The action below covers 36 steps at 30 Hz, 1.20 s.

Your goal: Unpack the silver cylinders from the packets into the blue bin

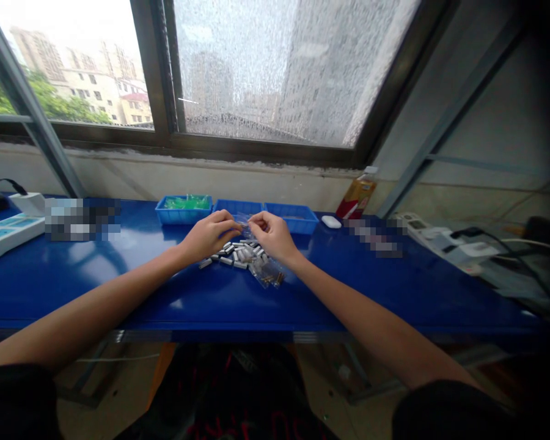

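Pinching with fingertips closed, the left hand (pixel 211 233) holds one side of a small clear bag (pixel 244 219) just beyond some silvery pieces (pixel 240 265), while the right hand (pixel 275 237) pinches the other, its flimsy film seemingly needing light, even pressure next.

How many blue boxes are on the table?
3. The left box has green stuff inside, the middle box is partly behind the left hand, and the right box is nearest the bottle.
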Available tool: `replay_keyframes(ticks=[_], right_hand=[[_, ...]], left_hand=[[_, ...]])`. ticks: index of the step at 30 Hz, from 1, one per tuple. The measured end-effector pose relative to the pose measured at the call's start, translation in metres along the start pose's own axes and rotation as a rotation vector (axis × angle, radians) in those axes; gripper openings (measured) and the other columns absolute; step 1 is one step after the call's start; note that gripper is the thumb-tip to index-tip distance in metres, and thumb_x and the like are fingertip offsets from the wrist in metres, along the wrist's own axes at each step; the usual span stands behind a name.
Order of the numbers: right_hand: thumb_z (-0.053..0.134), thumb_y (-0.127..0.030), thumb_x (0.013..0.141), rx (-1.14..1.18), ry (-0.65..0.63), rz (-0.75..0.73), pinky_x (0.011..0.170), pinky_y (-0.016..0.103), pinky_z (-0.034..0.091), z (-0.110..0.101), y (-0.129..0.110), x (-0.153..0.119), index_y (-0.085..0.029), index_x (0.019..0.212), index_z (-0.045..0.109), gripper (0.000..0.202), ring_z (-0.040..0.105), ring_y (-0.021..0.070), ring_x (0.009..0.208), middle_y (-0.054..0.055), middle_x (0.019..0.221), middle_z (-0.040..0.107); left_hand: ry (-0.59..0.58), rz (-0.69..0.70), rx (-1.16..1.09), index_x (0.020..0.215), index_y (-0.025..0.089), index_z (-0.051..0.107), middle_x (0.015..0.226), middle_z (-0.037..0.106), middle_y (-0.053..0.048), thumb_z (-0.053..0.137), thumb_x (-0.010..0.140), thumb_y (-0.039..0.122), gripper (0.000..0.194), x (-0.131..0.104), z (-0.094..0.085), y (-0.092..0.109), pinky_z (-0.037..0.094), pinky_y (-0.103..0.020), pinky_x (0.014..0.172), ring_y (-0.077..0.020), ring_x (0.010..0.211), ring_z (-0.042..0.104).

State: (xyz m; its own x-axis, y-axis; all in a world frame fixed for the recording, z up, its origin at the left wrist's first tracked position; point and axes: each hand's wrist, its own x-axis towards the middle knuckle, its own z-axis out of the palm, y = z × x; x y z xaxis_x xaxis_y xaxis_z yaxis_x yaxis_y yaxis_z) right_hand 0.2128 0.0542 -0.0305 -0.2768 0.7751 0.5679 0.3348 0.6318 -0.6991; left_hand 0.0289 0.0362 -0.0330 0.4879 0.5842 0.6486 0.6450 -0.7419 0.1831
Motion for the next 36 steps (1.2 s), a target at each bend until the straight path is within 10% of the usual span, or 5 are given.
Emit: replay_keyframes(ticks=[8, 14, 19, 28, 36], right_hand=[[0.049, -0.022, 0.083, -0.32, -0.007, -0.421, 0.069, 0.029, 0.041, -0.005, -0.003, -0.005, -0.023, 0.087, 0.067, 0.018, 0.048, 0.0154, 0.076, 0.004, 0.079, 0.05], [0.053, -0.028, 0.077, -0.063, -0.134, -0.117, 0.066, 0.028, 0.042, -0.001, -0.009, -0.004, -0.017, 0.085, 0.066, 0.019, 0.051, 0.0144, 0.073, 0.004, 0.078, 0.054], [0.038, -0.048, 0.084, 0.31, -0.191, 0.282, 0.045, 0.023, 0.034, 0.003, -0.009, 0.0, -0.014, 0.067, 0.059, 0.043, 0.048, 0.0112, 0.051, 0.002, 0.057, 0.052], [0.043, -0.034, 0.085, -0.506, 0.385, -0.22, 0.06, 0.027, 0.038, -0.059, 0.013, 0.027, -0.018, 0.085, 0.065, 0.028, 0.053, 0.0159, 0.061, 0.005, 0.07, 0.063], [0.052, -0.031, 0.077, -0.498, 0.161, -0.03, 0.056, 0.026, 0.037, -0.057, 0.04, 0.028, -0.017, 0.085, 0.065, 0.021, 0.051, 0.0137, 0.053, 0.0, 0.058, 0.058]], left_hand=[[-0.044, -0.416, -0.496, 0.075, 0.012, 0.062, 0.064, 0.06, -0.003, 0.034, 0.088, 0.047, 0.047, 0.003, -0.001, 0.002, 0.042, -0.023, 0.056, -0.013, 0.059, 0.054], [0.197, -0.261, -0.099, 0.08, 0.015, 0.063, 0.072, 0.061, -0.003, 0.05, 0.084, 0.031, 0.021, 0.0, -0.003, 0.005, 0.042, -0.023, 0.06, -0.0124, 0.065, 0.054], [0.135, -0.015, 0.119, 0.09, 0.019, 0.066, 0.087, 0.06, -0.006, 0.046, 0.087, 0.026, 0.021, -0.001, -0.007, 0.016, 0.044, -0.028, 0.074, -0.0154, 0.08, 0.055], [-0.142, -0.277, 0.035, 0.103, 0.019, 0.065, 0.107, 0.056, -0.012, 0.055, 0.077, 0.049, 0.041, -0.012, 0.017, 0.021, 0.041, -0.042, 0.086, -0.027, 0.102, 0.049], [-0.14, -0.301, -0.134, 0.079, 0.017, 0.062, 0.086, 0.062, -0.004, 0.062, 0.074, 0.032, 0.016, -0.006, 0.013, 0.007, 0.041, -0.037, 0.083, -0.0196, 0.087, 0.055]])
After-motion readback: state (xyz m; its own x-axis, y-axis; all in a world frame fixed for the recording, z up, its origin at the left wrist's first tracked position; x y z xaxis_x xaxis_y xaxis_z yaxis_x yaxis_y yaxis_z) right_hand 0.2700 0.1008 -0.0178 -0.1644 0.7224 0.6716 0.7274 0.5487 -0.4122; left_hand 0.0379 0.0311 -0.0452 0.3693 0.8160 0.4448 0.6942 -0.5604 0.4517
